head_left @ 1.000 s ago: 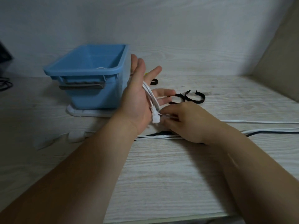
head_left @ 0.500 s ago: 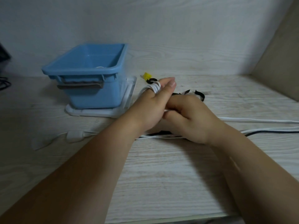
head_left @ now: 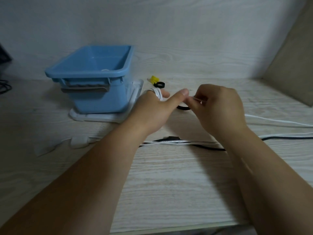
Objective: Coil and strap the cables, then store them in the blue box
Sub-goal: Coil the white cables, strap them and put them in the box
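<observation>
My left hand (head_left: 152, 112) lies palm down beside the blue box (head_left: 88, 73), with a white cable (head_left: 157, 93) wound in several loops round its fingers and its thumb stretched to the right. At the tip of that thumb, my right hand (head_left: 218, 111) pinches the free run of the same cable. The cable runs on to the right across the table (head_left: 279, 122). A black strap (head_left: 183, 108) lies on the table under the gap between my hands, mostly hidden. The box stands open on a white lid (head_left: 101, 117).
A rolled black strap (head_left: 159, 85) and a small yellow piece (head_left: 153, 78) lie behind my hands. Another white cable (head_left: 177, 141) and a black cable (head_left: 288, 137) stretch across the table under my forearms. A white plug block (head_left: 78, 141) sits at the left. A beige panel (head_left: 291, 65) closes the right side.
My left hand turned from upright to palm down and sank toward the table. My right hand rose from the table and drew the cable out to the right of the left thumb.
</observation>
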